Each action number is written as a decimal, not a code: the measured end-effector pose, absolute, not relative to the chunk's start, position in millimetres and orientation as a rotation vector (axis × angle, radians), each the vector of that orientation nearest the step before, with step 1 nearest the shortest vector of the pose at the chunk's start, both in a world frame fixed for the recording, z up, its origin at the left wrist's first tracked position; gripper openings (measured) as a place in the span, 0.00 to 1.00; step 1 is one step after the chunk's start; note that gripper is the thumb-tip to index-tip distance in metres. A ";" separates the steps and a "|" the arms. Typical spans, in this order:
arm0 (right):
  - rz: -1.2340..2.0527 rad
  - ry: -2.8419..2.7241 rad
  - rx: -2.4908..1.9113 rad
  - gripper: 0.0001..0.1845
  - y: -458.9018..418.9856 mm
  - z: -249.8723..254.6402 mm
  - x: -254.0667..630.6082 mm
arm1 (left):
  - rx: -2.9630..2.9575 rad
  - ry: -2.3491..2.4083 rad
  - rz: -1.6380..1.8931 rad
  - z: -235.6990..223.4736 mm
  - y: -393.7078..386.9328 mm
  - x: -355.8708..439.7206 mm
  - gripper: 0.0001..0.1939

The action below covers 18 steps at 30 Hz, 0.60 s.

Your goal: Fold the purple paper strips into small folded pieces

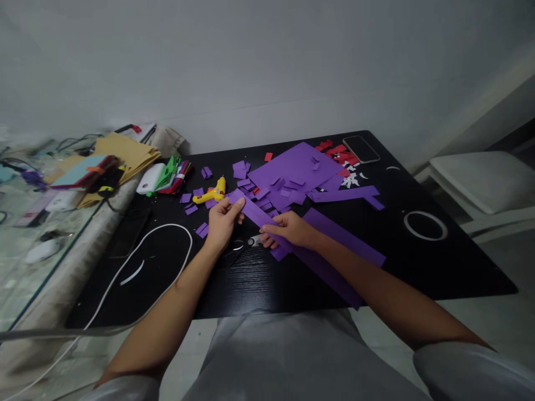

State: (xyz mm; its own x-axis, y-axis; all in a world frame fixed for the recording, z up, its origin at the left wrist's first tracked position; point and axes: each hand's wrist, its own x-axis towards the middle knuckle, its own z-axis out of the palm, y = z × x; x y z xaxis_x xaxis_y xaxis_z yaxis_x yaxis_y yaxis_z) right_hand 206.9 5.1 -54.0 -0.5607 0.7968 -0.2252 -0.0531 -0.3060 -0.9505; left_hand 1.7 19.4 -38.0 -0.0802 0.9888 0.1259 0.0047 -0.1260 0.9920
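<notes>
My left hand [223,220] pinches the far end of a long purple paper strip [254,210] on the black table [267,278]. My right hand [288,229] grips the same strip lower down, fingers curled over it. Black-handled scissors [240,246] lie on the table just below both hands. More long purple strips [334,236] run under my right forearm toward the table's front edge.
A large purple sheet [295,164] with several small purple scraps lies behind the hands. A yellow glue gun [212,193] sits to the left, red scraps [334,150] and a phone [361,148] at the back right. A white cable [137,250] loops at left; cluttered papers [125,150] beyond.
</notes>
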 end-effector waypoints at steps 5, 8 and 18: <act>1.935 -1.352 -0.961 0.25 5.5 -54.9 207.0 | 1.222 1.223 1.406 -38.9 21.5 0.3 0.19; 1.925 -1.340 -0.973 0.26 5.5 -53.2 206.7 | 1.225 1.224 1.421 -39.1 21.6 0.5 0.19; 1.924 -1.383 -0.966 0.27 8.4 -59.3 209.6 | 1.130 1.199 1.585 -36.5 25.3 -4.6 0.18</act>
